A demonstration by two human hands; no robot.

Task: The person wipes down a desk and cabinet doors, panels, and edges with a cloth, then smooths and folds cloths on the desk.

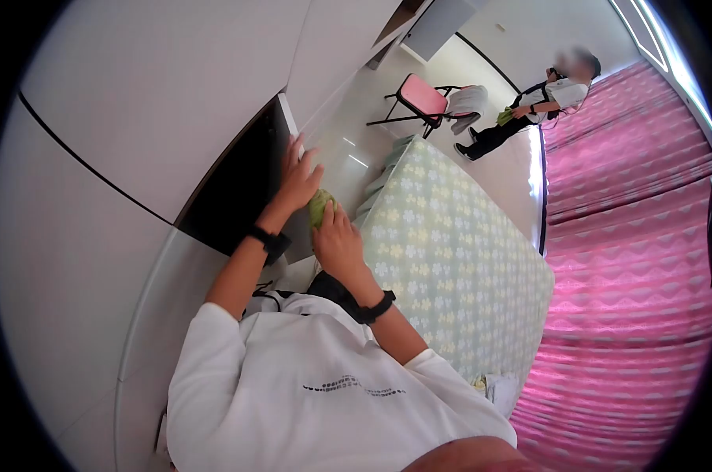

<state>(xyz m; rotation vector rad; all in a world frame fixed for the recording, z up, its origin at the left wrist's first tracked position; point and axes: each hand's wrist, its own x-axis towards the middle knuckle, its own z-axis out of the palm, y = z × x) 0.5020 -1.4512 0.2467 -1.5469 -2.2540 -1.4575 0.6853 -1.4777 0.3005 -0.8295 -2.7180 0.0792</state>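
My left hand [299, 175] is at the edge of a partly open white cabinet door [287, 118], fingers apart, with the dark cabinet interior [234, 185] beside it. Just below and to the right, my right hand [339, 242] is closed on a green cloth [321, 206], which sticks out past the fingertips toward my left hand. Each wrist has a black band on it.
A bed with a green floral cover [458, 252] stands to the right. Beyond it are a pink folding chair [423, 96] with a grey cloth, and a person [556, 98] holding something green. Pink curtains [623, 259] hang at the far right.
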